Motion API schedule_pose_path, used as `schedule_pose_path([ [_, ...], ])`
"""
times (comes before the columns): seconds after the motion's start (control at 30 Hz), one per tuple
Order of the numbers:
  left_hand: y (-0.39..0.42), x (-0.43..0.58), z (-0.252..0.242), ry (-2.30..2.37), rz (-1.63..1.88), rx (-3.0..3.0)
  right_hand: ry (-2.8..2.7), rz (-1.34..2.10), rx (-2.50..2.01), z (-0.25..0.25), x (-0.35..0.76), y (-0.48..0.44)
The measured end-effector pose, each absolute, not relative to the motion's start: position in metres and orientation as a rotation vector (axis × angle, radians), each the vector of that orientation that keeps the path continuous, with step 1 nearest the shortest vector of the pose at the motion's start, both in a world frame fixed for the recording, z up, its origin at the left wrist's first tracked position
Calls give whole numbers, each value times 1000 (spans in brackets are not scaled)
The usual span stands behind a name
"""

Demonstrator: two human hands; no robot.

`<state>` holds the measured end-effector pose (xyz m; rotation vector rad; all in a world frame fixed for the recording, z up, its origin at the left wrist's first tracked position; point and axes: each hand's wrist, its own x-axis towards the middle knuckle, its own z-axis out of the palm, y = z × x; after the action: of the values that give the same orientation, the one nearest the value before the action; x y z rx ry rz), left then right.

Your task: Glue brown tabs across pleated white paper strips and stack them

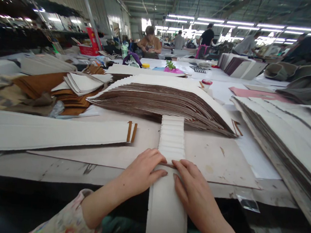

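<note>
A long off-white strip (166, 213) runs from the lap up over the table's front edge. Its far part (172, 136) is marked by several crosswise ridges. Both hands pinch a raised fold across the strip near the table edge. On the left side, my left hand (147, 169) has fingers and thumb closed on the fold. Opposite it, my right hand (190, 182) grips the fold's right end the same way. Just beyond the strip's far end lies a thick stack of white-topped, brown-edged pieces (146, 97).
More white strips with brown ends (55, 132) lie at left, near brown pieces (43, 83). A tall stack of white sheets (288, 133) stands at right. A small clear packet (247, 201) hangs at the table edge. Several people work farther back.
</note>
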<state>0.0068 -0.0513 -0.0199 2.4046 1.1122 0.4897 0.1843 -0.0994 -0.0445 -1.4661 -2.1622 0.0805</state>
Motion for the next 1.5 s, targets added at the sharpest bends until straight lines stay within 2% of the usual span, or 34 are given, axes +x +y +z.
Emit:
schedule_pose_path([
  [0.23, -51, 7, -21, 1072, 481, 2447, -2253, 91, -1415, -41, 181, -92],
  [0.5, -52, 6, -20, 1096, 432, 2462, -2398, -83, -1389, -39, 180, -90],
  [0.8, -49, -15, -32, 1072, 587, 2024, -2440, 204, -1371, -28, 184, -79],
  [1.17, -50, -18, -37, 1038, 625, 2000, -2558, 495, -1144, -20, 185, -61],
  [1.3, -49, -19, -37, 985, 595, 2110, -2598, 381, -1103, -23, 185, -63],
  [1.5, -56, -22, -38, 1060, 475, 2353, -2701, -12, -1084, -27, 183, -72],
])
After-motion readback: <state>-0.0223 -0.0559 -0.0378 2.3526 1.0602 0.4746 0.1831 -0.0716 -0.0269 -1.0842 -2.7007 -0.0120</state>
